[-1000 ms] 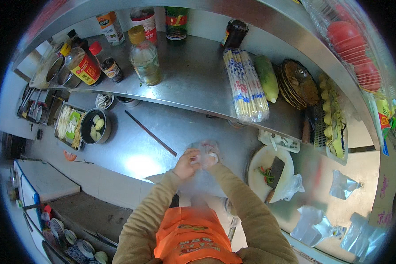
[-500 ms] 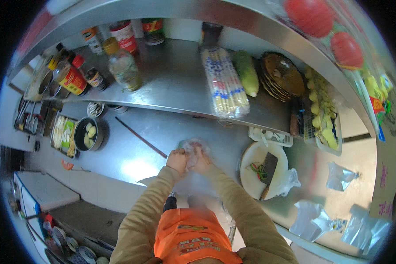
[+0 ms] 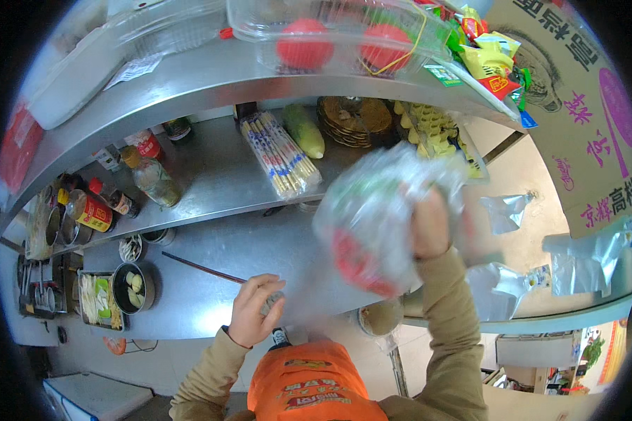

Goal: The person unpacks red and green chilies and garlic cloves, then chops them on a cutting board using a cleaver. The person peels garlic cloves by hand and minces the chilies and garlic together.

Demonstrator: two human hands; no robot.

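My right hand [image 3: 430, 224], blurred by motion, grips a crumpled clear plastic bag [image 3: 390, 210] with red and green patches showing on it. The bag hangs in the air above the right part of the steel worktop [image 3: 218, 245]. My left hand [image 3: 254, 310] is over the worktop's front edge, its fingers and thumb curled around a small greyish thing that I cannot make out. Beyond its fingertips lies a long dark stick [image 3: 202, 267]. The bag and my right arm cover the area where the round chopping board stood.
On the left are a pot of peeled pale vegetables [image 3: 152, 286] and a tray of cut vegetables [image 3: 84, 298]. The shelf above holds bottles [image 3: 151, 179], packaged chopsticks [image 3: 281, 154] and a green gourd [image 3: 303, 132]. An upper shelf [image 3: 211, 91] juts over it; clear bags [image 3: 505, 212] hang at right.
Both hands were together at the plastic bag low over the worktop. Now my right hand has lifted it up and to the right, and my left hand is apart from it. The view has turned right.
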